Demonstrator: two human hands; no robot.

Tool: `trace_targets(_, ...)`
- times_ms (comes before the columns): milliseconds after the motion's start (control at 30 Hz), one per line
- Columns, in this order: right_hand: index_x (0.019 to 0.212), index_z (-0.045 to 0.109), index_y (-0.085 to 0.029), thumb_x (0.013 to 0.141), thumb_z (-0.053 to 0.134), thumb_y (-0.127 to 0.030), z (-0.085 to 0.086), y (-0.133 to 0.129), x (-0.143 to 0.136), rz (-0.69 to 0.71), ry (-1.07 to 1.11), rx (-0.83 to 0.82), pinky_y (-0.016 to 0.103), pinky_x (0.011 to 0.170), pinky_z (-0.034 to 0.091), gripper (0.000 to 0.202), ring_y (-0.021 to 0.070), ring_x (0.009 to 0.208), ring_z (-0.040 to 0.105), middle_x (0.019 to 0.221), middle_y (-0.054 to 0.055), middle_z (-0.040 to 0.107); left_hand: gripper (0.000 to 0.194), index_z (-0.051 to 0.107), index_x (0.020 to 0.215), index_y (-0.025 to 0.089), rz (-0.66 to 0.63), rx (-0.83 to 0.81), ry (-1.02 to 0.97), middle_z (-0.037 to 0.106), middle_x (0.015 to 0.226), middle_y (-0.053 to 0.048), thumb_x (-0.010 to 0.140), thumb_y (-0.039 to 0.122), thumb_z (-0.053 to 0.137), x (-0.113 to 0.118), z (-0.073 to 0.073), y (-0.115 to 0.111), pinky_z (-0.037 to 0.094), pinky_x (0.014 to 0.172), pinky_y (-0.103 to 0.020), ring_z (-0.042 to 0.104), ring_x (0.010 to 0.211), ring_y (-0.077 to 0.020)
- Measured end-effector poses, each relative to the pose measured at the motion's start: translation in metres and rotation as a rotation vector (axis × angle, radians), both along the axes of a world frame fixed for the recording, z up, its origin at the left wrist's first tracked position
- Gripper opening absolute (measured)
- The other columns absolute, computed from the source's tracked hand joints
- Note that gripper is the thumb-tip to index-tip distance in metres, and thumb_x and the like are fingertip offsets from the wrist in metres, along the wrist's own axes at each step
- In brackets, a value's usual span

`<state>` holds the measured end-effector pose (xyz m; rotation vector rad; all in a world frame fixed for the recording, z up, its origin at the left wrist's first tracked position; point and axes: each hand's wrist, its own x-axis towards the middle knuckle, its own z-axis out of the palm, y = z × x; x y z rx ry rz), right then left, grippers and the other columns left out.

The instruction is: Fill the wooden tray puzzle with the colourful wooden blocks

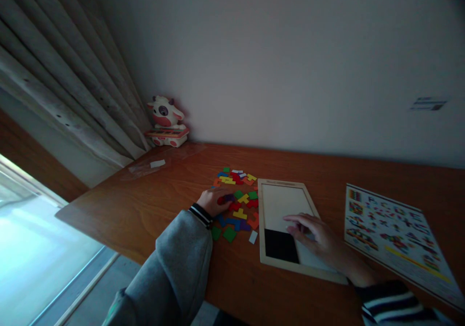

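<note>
My left hand (212,201) is among a spread of colourful flat puzzle pieces, its fingers closed around a purple puzzle piece (228,198). Right by the fingers there is a red piece (221,200); how far the hand grips it is unclear. Yellow (240,213), green (229,234), blue and orange pieces lie around this hand. A wooden-framed board (279,264) rests to their right, with a white surface and a black area (281,246) at its near left. Over the board hovers or rests my right hand (312,236), its fingers stretched out and holding nothing.
A printed sheet (395,239) with colourful figures lies right of the board. A toy cow with a keyboard (167,122) stands in the far left corner beside the curtain (72,74). Clear plastic with a white piece (157,163) lies in front of it. The wall borders the table's back.
</note>
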<state>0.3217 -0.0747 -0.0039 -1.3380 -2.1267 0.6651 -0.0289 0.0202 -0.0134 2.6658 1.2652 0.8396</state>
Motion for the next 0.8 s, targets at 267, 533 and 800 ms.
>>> trace_targets(267, 0.113, 0.068, -0.025, 0.093, 0.049, -0.053, -0.007, 0.003, 0.005, 0.000, -0.012, -0.015, 0.036, 0.078, 0.053, 0.039, 0.0205, 0.082, 0.064, 0.087, 0.005, 0.068, 0.021, 0.073, 0.103, 0.023, -0.127, -0.009, -0.061, 0.071, 0.112, -0.004, 0.085, 0.025, 0.062, 0.002, -0.001, 0.000, 0.058, 0.090, -0.030, 0.070, 0.099, -0.0168)
trace_targets(533, 0.107, 0.069, -0.024, 0.094, 0.050, -0.050, 0.009, 0.001, -0.016, -0.015, 0.021, 0.023, 0.036, 0.082, 0.052, 0.035, 0.0210, 0.088, 0.065, 0.097, 0.007, 0.069, 0.015, 0.075, 0.096, 0.022, -0.168, -0.031, -0.163, 0.073, 0.106, -0.004, 0.088, 0.028, 0.063, 0.004, 0.007, -0.001, 0.058, 0.089, -0.029, 0.071, 0.095, -0.0159)
trace_targets(800, 0.099, 0.071, -0.025, 0.088, 0.066, -0.033, 0.018, -0.007, -0.102, 0.017, -0.218, 0.161, 0.042, 0.085, 0.046, 0.014, 0.0249, 0.095, 0.061, 0.099, 0.006, 0.068, 0.018, 0.075, 0.095, 0.020, -0.107, 0.043, -0.304, 0.073, 0.108, -0.008, 0.088, 0.033, 0.064, -0.029, 0.019, -0.019, 0.059, 0.090, -0.032, 0.070, 0.097, -0.0187)
